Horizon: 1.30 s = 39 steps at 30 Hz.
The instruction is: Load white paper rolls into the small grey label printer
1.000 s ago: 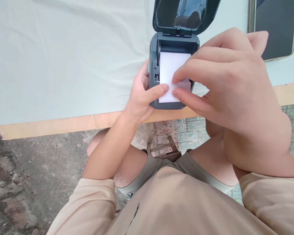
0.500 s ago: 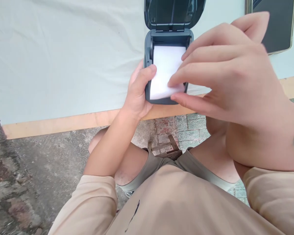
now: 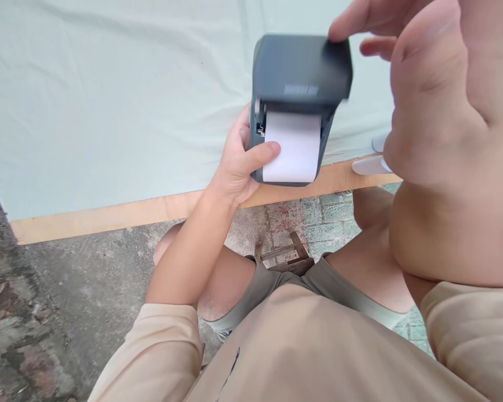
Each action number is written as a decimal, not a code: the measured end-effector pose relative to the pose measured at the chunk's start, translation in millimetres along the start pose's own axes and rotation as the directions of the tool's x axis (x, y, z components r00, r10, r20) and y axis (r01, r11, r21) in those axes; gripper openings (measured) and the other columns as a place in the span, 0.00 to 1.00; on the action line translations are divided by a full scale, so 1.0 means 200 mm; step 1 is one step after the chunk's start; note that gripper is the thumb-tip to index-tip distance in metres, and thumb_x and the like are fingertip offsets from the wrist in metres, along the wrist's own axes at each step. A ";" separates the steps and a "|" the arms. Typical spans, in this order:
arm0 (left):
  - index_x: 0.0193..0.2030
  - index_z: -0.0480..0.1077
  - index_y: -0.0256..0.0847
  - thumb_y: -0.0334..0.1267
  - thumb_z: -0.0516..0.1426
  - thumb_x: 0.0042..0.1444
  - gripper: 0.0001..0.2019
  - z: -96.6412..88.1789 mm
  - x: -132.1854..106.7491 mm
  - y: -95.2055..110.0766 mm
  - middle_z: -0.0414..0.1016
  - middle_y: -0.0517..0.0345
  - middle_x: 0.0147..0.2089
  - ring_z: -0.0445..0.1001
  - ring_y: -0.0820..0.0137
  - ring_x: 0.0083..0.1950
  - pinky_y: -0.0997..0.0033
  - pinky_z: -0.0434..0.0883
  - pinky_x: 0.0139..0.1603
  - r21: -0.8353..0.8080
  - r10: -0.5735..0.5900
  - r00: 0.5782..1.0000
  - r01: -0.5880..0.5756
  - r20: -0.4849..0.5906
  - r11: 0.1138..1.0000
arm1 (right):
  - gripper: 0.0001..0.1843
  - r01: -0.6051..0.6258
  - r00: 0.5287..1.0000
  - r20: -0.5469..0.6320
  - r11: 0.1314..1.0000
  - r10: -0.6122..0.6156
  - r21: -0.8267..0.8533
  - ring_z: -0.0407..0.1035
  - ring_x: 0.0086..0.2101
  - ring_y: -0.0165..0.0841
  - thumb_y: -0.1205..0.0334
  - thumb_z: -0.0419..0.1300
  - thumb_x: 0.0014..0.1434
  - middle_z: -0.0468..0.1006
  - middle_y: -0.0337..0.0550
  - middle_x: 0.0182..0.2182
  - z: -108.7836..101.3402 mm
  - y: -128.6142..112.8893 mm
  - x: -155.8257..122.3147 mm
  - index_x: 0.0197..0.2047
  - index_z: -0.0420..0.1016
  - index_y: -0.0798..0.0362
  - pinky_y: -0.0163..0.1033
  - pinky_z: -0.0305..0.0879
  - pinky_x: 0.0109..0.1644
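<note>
My left hand is wrapped round a dark portable receipt printer, held over the table's front edge. Its thumb presses on the white paper that lies over the printer's front. The printer's dark lid is tilted partly down, blurred by motion, with a gap below it where the paper shows. At the lid's upper right corner, a fingertip of my right hand touches it. The other right-hand fingers are apart and bent, with nothing seen between them.
Two white rounded objects lie at the table edge, partly hidden by my right hand. A pale cloth covers the table, whose wooden edge runs across. Below are a wooden stool and my legs.
My right hand has left the paper and moved up to the lid. The lid has swung from standing wide open to partly down. My left hand keeps its hold.
</note>
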<state>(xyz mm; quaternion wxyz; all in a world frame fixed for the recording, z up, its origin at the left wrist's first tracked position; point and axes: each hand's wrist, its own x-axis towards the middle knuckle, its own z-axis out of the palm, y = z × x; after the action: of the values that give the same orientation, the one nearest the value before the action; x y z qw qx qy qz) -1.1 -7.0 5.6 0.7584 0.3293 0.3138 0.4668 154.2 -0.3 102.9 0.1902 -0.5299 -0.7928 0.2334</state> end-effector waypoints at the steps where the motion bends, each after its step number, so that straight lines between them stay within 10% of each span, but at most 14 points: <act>1: 0.44 0.63 0.46 0.39 0.60 0.41 0.21 0.00 0.00 0.00 0.71 0.59 0.41 0.69 0.60 0.51 0.62 0.70 0.49 -0.008 0.002 1.000 -0.002 0.006 1.000 | 0.23 0.048 0.998 -0.027 0.998 -0.049 -0.047 0.60 0.47 0.28 0.50 0.35 0.59 0.61 0.40 0.46 0.01 0.02 0.00 0.52 0.56 0.51 0.35 0.58 0.49; 6: 0.49 0.62 0.47 0.53 0.54 0.44 0.25 0.02 0.00 0.01 0.71 0.55 0.46 0.66 0.57 0.55 0.59 0.68 0.52 -0.091 -0.061 0.996 0.067 0.063 0.994 | 0.23 0.156 0.987 0.076 0.968 -0.143 -0.196 0.59 0.45 0.26 0.51 0.48 0.54 0.63 0.39 0.47 0.06 0.10 0.00 0.51 0.58 0.52 0.32 0.57 0.48; 15: 0.45 0.62 0.44 0.36 0.52 0.51 0.13 0.04 -0.01 0.02 0.71 0.57 0.42 0.73 0.67 0.42 0.67 0.71 0.42 0.055 -0.044 0.999 0.044 0.002 0.998 | 0.27 0.032 0.996 0.087 0.984 -0.017 -0.176 0.59 0.45 0.25 0.53 0.54 0.49 0.61 0.36 0.49 0.10 0.11 -0.03 0.53 0.53 0.47 0.32 0.59 0.46; 20: 0.42 0.66 0.37 0.44 0.41 0.58 0.18 0.06 0.02 0.02 0.72 0.54 0.41 0.69 0.63 0.52 0.62 0.69 0.51 -0.079 -0.047 0.998 0.051 0.047 0.996 | 0.23 0.074 0.997 0.011 0.990 -0.073 -0.119 0.60 0.44 0.24 0.50 0.46 0.55 0.63 0.39 0.47 0.07 0.14 -0.06 0.51 0.56 0.51 0.32 0.59 0.50; 34: 0.38 0.67 0.45 0.45 0.48 0.53 0.11 -0.01 0.05 -0.01 0.74 0.62 0.44 0.61 0.65 0.60 0.63 0.64 0.60 -0.057 -0.053 0.977 0.041 -0.208 0.997 | 0.29 0.151 0.989 0.032 0.981 -0.148 -0.121 0.57 0.51 0.24 0.61 0.56 0.47 0.60 0.36 0.51 0.07 0.12 -0.05 0.53 0.55 0.50 0.29 0.62 0.53; 39: 0.40 0.67 0.43 0.52 0.46 0.53 0.18 -0.03 0.05 -0.02 0.74 0.60 0.41 0.63 0.65 0.59 0.67 0.69 0.55 -0.070 -0.075 0.975 0.061 -0.211 0.996 | 0.15 -0.050 0.958 -0.287 0.995 0.025 -0.081 0.62 0.39 0.26 0.53 0.49 0.53 0.64 0.44 0.35 0.05 0.08 -0.05 0.36 0.63 0.58 0.31 0.64 0.37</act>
<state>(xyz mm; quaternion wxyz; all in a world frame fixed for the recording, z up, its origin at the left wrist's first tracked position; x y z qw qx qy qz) 0.5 1.5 -3.2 0.7460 0.2422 0.3894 0.4829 163.7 -5.9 85.8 0.2747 -0.5809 -0.7563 0.1229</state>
